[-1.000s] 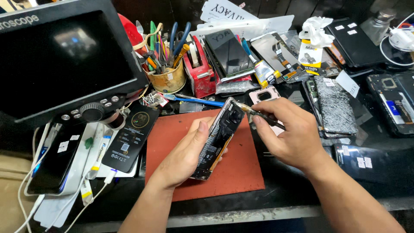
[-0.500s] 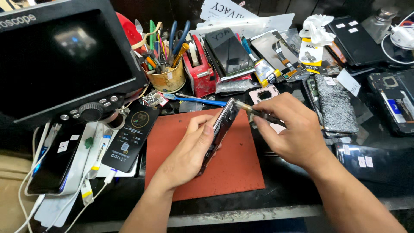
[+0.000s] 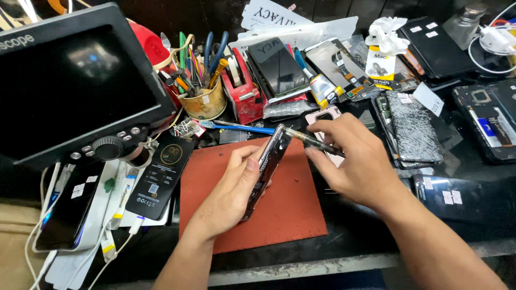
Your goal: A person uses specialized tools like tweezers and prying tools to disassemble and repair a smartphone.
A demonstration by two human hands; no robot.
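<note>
Matt red rubber mat [image 3: 290,215], glossy glass phone [image 3: 267,166] (dark), metal tweezers [image 3: 314,142], dented tin can [image 3: 204,103]

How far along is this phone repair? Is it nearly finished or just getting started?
It looks mid-job. Done: the phone is off the bench with its insides showing along one face. In hand: the left hand tilts it on edge over the red mat, while the right hand puts a thin metal tool to its top end. Left: it is not closed up, so prying and reassembly probably remain.
</note>
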